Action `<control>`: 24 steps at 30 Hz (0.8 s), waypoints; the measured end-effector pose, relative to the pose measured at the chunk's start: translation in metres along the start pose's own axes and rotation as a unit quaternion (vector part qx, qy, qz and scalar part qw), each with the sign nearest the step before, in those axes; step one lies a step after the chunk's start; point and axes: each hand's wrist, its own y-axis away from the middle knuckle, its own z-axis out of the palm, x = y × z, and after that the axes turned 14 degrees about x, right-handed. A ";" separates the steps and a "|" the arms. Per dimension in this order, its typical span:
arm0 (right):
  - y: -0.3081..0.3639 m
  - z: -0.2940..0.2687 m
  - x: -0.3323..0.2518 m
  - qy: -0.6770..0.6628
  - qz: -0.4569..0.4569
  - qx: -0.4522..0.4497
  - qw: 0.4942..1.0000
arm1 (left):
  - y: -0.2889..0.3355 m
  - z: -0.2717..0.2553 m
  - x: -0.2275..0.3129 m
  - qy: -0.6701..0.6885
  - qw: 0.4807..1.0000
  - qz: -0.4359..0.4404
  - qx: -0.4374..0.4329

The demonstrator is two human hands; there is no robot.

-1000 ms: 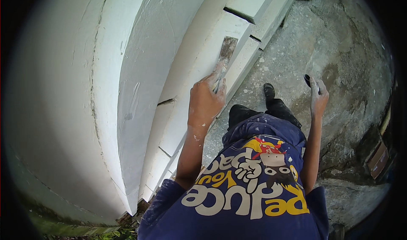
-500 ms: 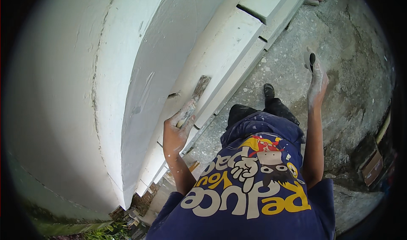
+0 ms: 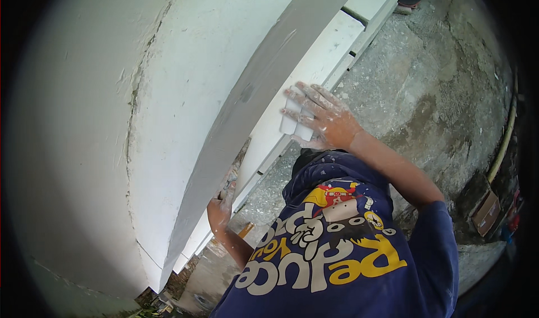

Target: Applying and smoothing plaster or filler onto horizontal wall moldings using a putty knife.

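Head view showed the left hand low against the white wall, closed on a putty knife — right hand spread open, flat on the white ledge. Filler looked largely spread; cracks near the wall's upper left remained. Rough concrete floor lay below.

White plastered wall, rough concrete floor

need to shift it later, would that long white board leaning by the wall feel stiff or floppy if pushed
The white board looks thick and straight along its length, so probably stiff. Its length suggests it is awkward and fairly heavy. The right hand presses flat on it without visible bending. Its smooth painted face may be slippery.
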 end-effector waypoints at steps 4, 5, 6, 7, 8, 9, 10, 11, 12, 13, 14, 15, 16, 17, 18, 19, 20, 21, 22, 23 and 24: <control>-0.032 -0.022 0.079 0.182 0.088 0.125 0.971 | -0.012 -0.006 -0.023 -0.050 0.998 0.000 -0.031; -0.032 -0.023 0.084 0.238 0.131 0.180 0.945 | -0.018 -0.006 -0.032 -0.046 0.998 0.006 -0.037; -0.021 -0.007 0.066 0.235 0.137 0.180 0.945 | -0.022 -0.002 -0.038 -0.040 0.998 0.014 -0.044; -0.012 0.016 0.020 0.175 0.106 0.132 0.970 | -0.024 -0.005 -0.047 -0.036 0.999 0.012 -0.038; -0.002 0.027 -0.014 0.120 0.077 0.085 0.986 | -0.027 -0.005 -0.053 -0.031 0.999 0.015 -0.036; 0.002 0.027 -0.026 0.123 0.078 0.087 0.985 | -0.030 -0.008 -0.060 -0.029 0.999 0.020 -0.037; 0.006 0.026 -0.034 0.088 0.030 0.032 0.995 | -0.034 -0.009 -0.065 -0.026 0.999 0.026 -0.038; 0.011 0.022 -0.037 0.055 -0.016 -0.024 0.998 | -0.038 -0.009 -0.068 -0.023 0.998 0.035 -0.043; 0.006 0.014 -0.016 0.083 -0.033 0.003 0.996 | -0.041 -0.009 -0.072 -0.020 0.998 0.042 -0.046; -0.002 0.003 0.010 0.143 -0.016 0.039 0.989 | -0.043 -0.010 -0.077 -0.018 0.998 0.048 -0.048; -0.010 -0.006 0.038 0.205 0.002 0.074 0.976 | -0.046 -0.011 -0.080 -0.016 0.997 0.056 -0.052; -0.016 -0.010 0.074 0.249 0.040 0.121 0.960 | -0.050 -0.009 -0.080 -0.013 0.996 0.066 -0.058; -0.019 -0.015 0.095 0.290 0.076 0.165 0.940 | -0.052 -0.006 -0.080 -0.010 0.995 0.074 -0.063; -0.017 -0.009 0.086 0.293 0.077 0.164 0.939 | -0.050 -0.004 -0.081 -0.007 0.995 0.077 -0.065; -0.013 0.006 0.069 0.255 0.079 0.191 0.945 | -0.049 -0.002 -0.081 -0.004 0.995 0.080 -0.067; -0.012 0.021 0.048 0.216 0.080 0.220 0.948 | -0.051 0.000 -0.079 -0.002 0.994 0.085 -0.067; -0.004 0.036 0.008 0.144 0.057 0.192 0.969 | -0.053 0.001 -0.078 0.000 0.994 0.087 -0.065; 0.005 0.045 -0.027 0.069 0.034 0.162 0.984 | -0.054 0.002 -0.078 0.001 0.994 0.089 -0.061; 0.009 0.041 -0.033 0.070 0.035 0.165 0.983 | -0.054 0.003 -0.075 0.002 0.994 0.092 -0.061; 0.012 0.036 -0.035 0.041 0.004 0.106 0.994 | -0.054 0.005 -0.073 0.002 0.994 0.095 -0.060; 0.013 0.031 -0.033 0.011 -0.028 0.046 0.999 | -0.054 0.006 -0.070 0.002 0.994 0.097 -0.058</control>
